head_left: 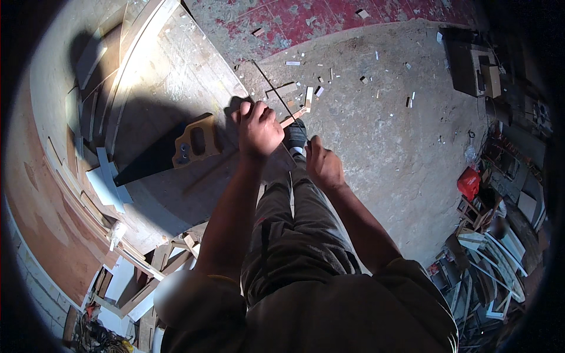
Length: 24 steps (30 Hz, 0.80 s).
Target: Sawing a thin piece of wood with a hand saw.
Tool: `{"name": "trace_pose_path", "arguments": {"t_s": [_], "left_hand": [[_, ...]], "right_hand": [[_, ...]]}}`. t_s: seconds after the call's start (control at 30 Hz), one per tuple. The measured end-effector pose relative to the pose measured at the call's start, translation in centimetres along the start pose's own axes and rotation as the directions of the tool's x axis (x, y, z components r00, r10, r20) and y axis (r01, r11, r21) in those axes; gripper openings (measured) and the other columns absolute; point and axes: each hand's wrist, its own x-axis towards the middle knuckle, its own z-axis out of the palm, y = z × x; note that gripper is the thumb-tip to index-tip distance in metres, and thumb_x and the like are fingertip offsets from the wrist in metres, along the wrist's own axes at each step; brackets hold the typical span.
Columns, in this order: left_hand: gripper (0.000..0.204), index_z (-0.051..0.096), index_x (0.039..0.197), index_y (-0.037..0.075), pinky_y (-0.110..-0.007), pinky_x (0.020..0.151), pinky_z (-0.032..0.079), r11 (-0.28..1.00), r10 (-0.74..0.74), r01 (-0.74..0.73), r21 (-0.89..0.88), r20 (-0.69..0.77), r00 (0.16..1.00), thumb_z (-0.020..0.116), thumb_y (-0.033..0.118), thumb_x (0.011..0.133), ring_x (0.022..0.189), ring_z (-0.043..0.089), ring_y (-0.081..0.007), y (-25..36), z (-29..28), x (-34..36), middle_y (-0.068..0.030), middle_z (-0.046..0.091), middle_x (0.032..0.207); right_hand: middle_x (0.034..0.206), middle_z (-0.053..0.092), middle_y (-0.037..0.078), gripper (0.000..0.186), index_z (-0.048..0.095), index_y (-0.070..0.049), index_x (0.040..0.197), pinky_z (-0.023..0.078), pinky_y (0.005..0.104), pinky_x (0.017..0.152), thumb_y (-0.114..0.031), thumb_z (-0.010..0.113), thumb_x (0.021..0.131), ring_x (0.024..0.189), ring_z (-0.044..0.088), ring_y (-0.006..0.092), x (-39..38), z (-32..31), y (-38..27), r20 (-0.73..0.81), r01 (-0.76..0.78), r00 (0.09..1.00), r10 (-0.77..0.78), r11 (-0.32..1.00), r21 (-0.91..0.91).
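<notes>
My left hand (259, 130) is closed over a narrow wooden strip (296, 116) at the bench edge; the strip's end sticks out to the right, over the floor. In my closed right hand (323, 165), just beyond the bench, is a long thin dark tool (273, 86), slim as a rod or narrow blade. It slants up and left, crossing the wooden strip. Its handle is hidden in my fingers, and its exact kind cannot be made out. A handsaw (197, 143) with a yellowish wooden handle and dark blade lies left of my left hand.
The wooden bench (170, 76) carries pale offcuts (109, 179) and long boards on the left. Wood scraps (282, 90) litter the concrete floor (376, 147). My shoe (296, 134) is below my hands. Scrap wood (497, 259) and a red object (469, 183) lie at right.
</notes>
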Motion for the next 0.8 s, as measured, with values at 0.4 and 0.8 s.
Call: {"name": "trace_pose_path", "arguments": {"t_s": [0.4, 0.8], "left_hand": [[0.009, 0.059, 0.067, 0.011, -0.047, 0.077, 0.036, 1.0, -0.012, 0.011, 0.013, 0.057, 0.998, 0.065, 0.008, 0.061, 0.095, 0.052, -0.029, -0.2, 0.0, -0.2, -0.0009, 0.056, 0.087], [0.01, 0.06, 0.069, 0.012, -0.048, 0.077, 0.035, 1.0, -0.02, 0.019, 0.013, 0.07, 0.997, 0.065, 0.009, 0.061, 0.097, 0.051, -0.0289, -0.3, 0.2, -0.2, -0.0009, 0.056, 0.087]], "right_hand": [[0.071, 0.065, 0.026, 0.036, 0.041, -0.004, 0.126, 0.048, 0.0604, 0.053, -0.025, 0.054, 0.1, 0.064, 0.064, 0.0494, 0.3, 1.5, -0.3, 0.038, -0.096, 0.995, 0.096, 0.995, -0.018], [0.075, 0.066, 0.029, 0.029, 0.039, -0.006, 0.122, 0.049, 0.0606, 0.057, -0.025, 0.047, 0.102, 0.068, 0.065, 0.0507, -0.8, 1.1, -0.9, 0.051, -0.145, 0.988, 0.144, 0.989, 0.02]]}}
